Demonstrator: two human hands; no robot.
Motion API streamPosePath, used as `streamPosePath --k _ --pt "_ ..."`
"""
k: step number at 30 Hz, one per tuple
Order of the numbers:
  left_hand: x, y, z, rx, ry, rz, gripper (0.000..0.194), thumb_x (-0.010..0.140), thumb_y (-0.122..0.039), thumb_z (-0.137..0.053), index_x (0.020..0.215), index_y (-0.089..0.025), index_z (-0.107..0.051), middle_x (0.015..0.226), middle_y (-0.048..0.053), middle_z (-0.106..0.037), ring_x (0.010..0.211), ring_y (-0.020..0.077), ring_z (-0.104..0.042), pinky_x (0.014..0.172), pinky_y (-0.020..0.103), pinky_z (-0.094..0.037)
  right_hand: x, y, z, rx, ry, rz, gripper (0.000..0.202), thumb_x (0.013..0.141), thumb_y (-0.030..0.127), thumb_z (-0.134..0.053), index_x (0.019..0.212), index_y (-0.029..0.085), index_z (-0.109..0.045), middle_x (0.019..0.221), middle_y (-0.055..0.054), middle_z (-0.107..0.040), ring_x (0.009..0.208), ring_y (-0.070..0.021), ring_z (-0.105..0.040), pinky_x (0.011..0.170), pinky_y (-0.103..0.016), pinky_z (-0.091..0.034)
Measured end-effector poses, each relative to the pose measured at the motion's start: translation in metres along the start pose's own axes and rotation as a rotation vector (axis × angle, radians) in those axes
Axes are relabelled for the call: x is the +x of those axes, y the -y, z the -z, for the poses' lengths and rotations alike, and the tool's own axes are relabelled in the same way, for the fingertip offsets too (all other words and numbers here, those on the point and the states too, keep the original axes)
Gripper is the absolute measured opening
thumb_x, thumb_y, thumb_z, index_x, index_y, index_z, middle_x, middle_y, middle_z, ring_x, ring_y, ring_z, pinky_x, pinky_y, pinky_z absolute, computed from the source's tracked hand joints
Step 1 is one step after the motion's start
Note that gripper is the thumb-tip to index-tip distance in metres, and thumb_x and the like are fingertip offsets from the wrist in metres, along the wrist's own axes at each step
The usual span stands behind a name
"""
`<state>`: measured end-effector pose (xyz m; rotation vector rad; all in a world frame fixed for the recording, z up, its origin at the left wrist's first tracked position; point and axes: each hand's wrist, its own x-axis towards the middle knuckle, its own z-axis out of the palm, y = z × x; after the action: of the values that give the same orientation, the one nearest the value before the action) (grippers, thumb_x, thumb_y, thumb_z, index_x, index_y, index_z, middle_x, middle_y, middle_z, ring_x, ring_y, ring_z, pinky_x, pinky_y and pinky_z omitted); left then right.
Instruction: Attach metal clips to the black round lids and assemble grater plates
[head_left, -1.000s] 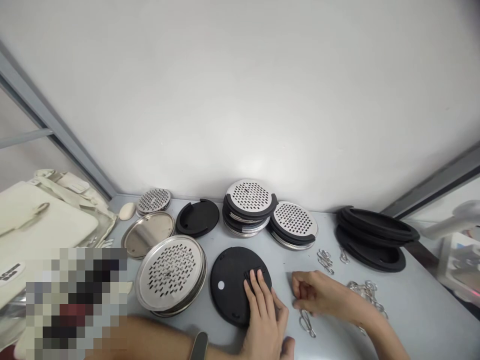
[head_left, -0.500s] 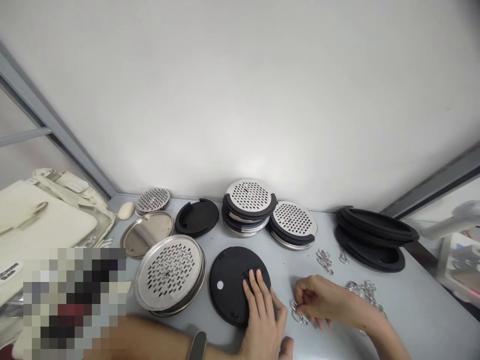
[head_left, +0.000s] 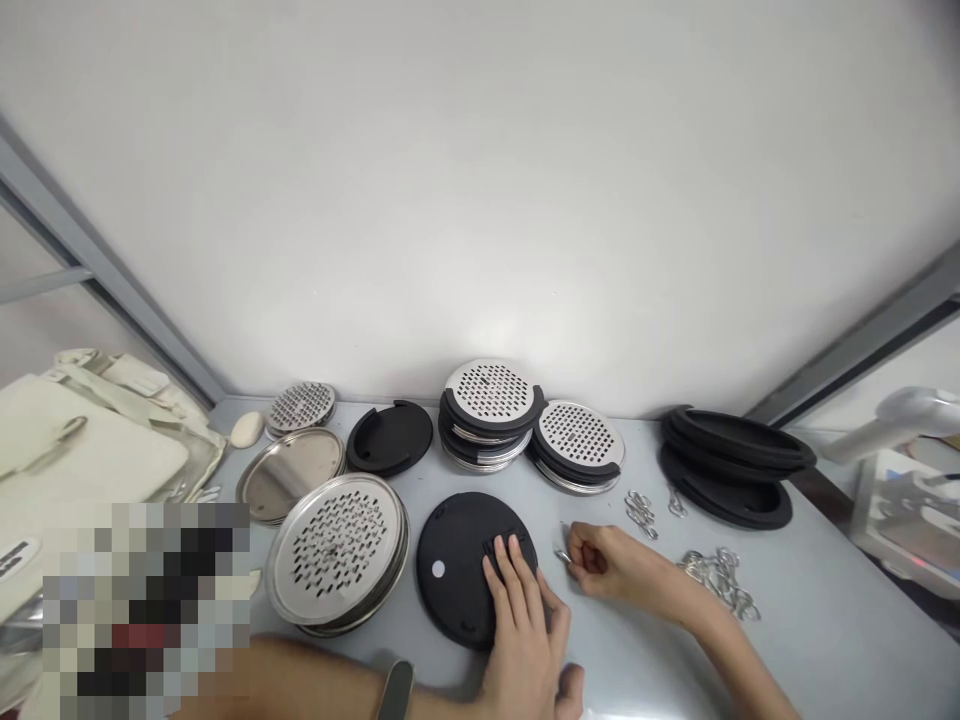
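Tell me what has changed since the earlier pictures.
The right hand has carried the metal wire piece away from the person and leftward, nearer the black disc; it is now at the fingertips. Nothing was visibly let go. The left hand still lies flat on the disc, and the perforated metal plates stayed put.

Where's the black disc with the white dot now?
Head view, below centre: the disc lies on the table, partly under the left hand, just right of the large perforated plates.
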<state>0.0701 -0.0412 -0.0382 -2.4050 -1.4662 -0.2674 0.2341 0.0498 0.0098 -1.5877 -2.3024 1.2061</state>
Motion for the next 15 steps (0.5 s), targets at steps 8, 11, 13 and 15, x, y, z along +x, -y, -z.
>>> streamPosePath --k 8,11,13,15 --pt "0.000 -0.001 0.000 0.001 -0.054 0.007 0.069 0.070 -0.058 -0.056 0.109 -0.002 -0.061 0.126 0.030 -0.052 0.122 0.0527 -0.037 0.096 0.070 -0.019 0.005 -0.002 0.002 0.031 -0.091 0.151 0.011 0.077 0.016 -0.046 0.068 0.019 -0.040 0.057 0.007 -0.037 0.054 -0.0091 -0.031 0.051 -0.022 -0.028" --pt "-0.001 -0.001 -0.002 0.003 -0.043 0.020 0.070 0.068 -0.058 -0.058 0.109 -0.002 -0.061 0.127 0.031 -0.051 0.123 0.0532 -0.035 0.097 0.070 -0.019 0.008 -0.004 0.000 0.068 -0.121 0.185 0.012 0.082 0.019 -0.043 0.071 0.020 -0.039 0.059 0.007 -0.036 0.055 -0.0094 -0.031 0.051 -0.022 -0.029" --pt "-0.001 -0.001 -0.004 -0.003 -0.038 0.012 0.070 0.070 -0.059 -0.057 0.110 -0.002 -0.061 0.128 0.031 -0.050 0.123 0.0526 -0.035 0.097 0.070 -0.020 0.011 -0.006 -0.001 0.100 -0.144 0.206 0.015 0.086 0.023 -0.042 0.072 0.020 -0.039 0.060 0.006 -0.037 0.055 -0.0097 -0.032 0.051 -0.022 -0.030" --pt "-0.001 0.000 -0.006 -0.012 -0.041 -0.012 0.068 0.073 -0.059 -0.055 0.110 -0.003 -0.061 0.128 0.030 -0.050 0.123 0.0514 -0.035 0.096 0.070 -0.021 0.015 -0.008 -0.003 0.128 -0.171 0.231 0.020 0.090 0.030 -0.040 0.073 0.020 -0.039 0.061 0.006 -0.038 0.055 -0.0101 -0.034 0.052 -0.023 -0.031"
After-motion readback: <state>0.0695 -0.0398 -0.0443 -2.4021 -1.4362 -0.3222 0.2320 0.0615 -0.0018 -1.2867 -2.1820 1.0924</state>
